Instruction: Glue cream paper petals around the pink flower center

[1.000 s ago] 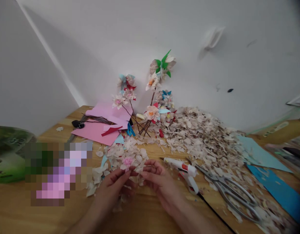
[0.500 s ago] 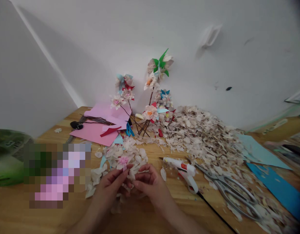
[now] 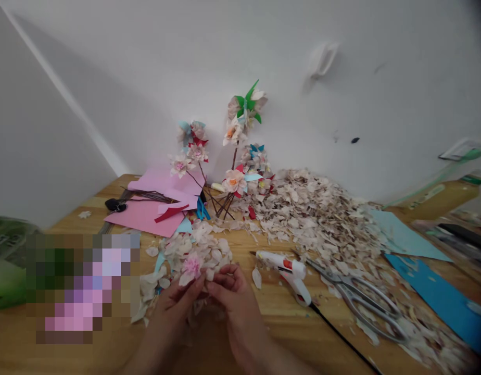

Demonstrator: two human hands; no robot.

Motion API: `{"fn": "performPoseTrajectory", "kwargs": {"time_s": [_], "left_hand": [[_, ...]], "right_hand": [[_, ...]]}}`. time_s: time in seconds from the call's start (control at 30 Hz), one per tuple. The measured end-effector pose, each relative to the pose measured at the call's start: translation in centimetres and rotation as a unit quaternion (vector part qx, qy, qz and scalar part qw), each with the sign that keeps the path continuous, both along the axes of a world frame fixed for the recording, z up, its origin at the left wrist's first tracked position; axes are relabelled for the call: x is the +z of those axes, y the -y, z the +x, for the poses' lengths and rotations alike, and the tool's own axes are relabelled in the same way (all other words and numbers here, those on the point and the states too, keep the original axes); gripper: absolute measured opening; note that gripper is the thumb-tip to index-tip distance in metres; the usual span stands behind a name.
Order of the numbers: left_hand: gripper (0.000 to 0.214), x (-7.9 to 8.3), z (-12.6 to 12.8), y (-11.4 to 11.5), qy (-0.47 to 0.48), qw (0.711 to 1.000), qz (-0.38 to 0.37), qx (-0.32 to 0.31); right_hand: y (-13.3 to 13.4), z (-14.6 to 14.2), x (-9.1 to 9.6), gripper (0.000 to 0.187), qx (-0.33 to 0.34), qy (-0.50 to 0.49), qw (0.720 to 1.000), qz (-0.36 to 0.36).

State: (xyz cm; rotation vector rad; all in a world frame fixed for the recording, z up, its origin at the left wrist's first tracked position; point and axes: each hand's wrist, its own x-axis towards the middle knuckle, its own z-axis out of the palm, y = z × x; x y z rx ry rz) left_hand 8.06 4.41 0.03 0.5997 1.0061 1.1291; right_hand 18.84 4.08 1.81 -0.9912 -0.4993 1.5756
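Observation:
A fringed pink paper flower centre (image 3: 192, 265) stands upright in the pinch of my left hand (image 3: 174, 304), whose thumb and forefinger close on its base. Close by on the right, my right hand (image 3: 235, 297) has its fingers curled and pinched around a pale dried petal (image 3: 210, 274), partly covered by the fingertips. The two hands almost touch at their fingertips. Just beyond and beneath them lies a small heap of pale petals (image 3: 215, 250). My lower fingers on both hands are partly hidden.
A white glue gun (image 3: 281, 263) and large scissors (image 3: 353, 291) lie to the right. Finished flowers on twigs (image 3: 235, 182) lean against the wall, beside a large petal pile (image 3: 322, 208). Pink paper (image 3: 147, 216) lies back left; blue paper (image 3: 428, 297) lies right.
My right hand has come closer to my left, bringing the petal up to the pink flower centre. The flower centre has tilted to face me more. The view has shifted slightly right.

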Motion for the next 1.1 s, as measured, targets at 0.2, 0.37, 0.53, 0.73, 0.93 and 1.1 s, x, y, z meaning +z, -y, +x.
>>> {"fn": "performPoseTrajectory", "kwargs": {"time_s": [0.2, 0.37, 0.53, 0.73, 0.93, 1.1], "left_hand": [[0.030, 0.1, -0.2, 0.0, -0.055, 0.998, 0.011, 0.035], [0.038, 0.3, -0.8, -0.1, -0.111, 0.993, -0.002, 0.043], [0.037, 0.2, -0.9, 0.1, -0.140, 0.989, 0.054, -0.001], [0.035, 0.4, -0.9, 0.5, -0.248, 0.962, 0.114, -0.019], [0.039, 0.5, -1.0, 0.7, -0.306, 0.940, 0.135, -0.062], [0.041, 0.5, -1.0, 1.0, -0.321, 0.936, 0.117, -0.083]], "right_hand": [[0.5, 0.0, -0.2, 0.035, 0.047, 0.094, 0.993, 0.053], [1.4, 5.0, 1.4, 0.020, 0.084, 0.366, 0.913, 0.162], [2.8, 14.4, 4.6, 0.007, 0.337, 0.559, 0.752, 0.092], [2.2, 20.3, 2.5, 0.022, 0.179, 0.770, 0.612, 0.015], [-0.5, 18.5, -1.1, 0.045, 0.117, 0.741, 0.646, 0.141], [-1.3, 16.4, -2.0, 0.027, 0.056, 0.714, 0.691, 0.096]]}}
